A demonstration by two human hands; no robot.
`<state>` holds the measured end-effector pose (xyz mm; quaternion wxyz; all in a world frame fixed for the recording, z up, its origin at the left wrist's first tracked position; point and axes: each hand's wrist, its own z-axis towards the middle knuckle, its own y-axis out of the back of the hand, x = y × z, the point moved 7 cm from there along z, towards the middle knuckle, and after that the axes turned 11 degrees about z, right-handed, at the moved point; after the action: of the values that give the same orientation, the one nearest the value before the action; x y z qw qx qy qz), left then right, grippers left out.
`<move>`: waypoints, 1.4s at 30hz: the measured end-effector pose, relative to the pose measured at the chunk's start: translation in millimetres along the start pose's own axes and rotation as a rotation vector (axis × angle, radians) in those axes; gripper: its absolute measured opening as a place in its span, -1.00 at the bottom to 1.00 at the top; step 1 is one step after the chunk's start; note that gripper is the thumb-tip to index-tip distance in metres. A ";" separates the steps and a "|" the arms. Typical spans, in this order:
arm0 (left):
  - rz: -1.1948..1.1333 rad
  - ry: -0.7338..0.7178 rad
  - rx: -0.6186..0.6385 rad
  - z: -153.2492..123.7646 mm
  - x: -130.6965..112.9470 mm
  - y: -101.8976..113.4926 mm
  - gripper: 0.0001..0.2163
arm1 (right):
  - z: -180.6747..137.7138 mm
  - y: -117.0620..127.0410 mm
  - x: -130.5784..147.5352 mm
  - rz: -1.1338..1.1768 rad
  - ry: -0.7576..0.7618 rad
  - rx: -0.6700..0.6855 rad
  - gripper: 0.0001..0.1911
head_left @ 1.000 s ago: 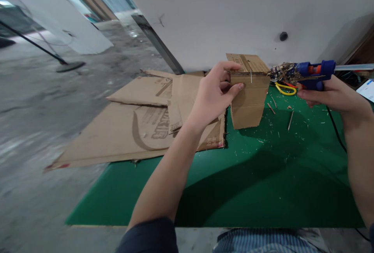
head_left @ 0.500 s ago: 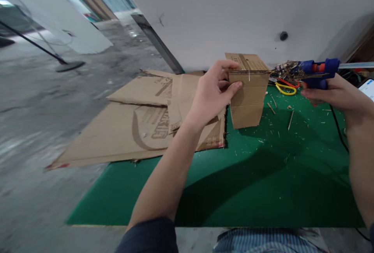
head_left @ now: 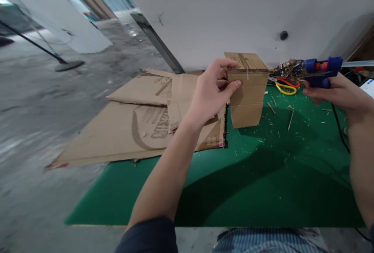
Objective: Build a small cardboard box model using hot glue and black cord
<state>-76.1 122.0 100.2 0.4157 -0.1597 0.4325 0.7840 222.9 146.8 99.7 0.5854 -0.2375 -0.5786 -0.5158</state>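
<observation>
Over the tabletop (head_left: 117, 196), the left hand (head_left: 210, 91) pinches a cardboard piece (head_left: 248, 103), apparently part-joined; the right hand (head_left: 341, 93) grips a glue gun (head_left: 318, 81); cardboard sheets (head_left: 117, 132) lie unjoined.

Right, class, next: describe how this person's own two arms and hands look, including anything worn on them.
The bare left hand and bare right hand show no glove, ring or watch. A dark navy fabric sleeve ends around the left elbow, leaving that forearm uncovered. The right forearm is bare too; only a sliver of dark right sleeve shows at the picture's edge.
</observation>
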 end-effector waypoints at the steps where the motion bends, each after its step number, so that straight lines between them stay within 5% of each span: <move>1: -0.001 -0.004 -0.003 0.0 0.9 0.1 -0.68 | -0.1 0.2 0.0 -0.003 -0.004 -0.001 -0.66; 42: 0.071 -0.015 0.019 1.2 2.8 0.3 -0.69 | 3.1 -2.2 0.9 -0.056 0.037 0.018 -0.64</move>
<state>-77.8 124.4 99.3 0.3922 -0.1346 0.4421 0.7954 219.5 148.4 100.5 0.5837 -0.2063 -0.5786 -0.5310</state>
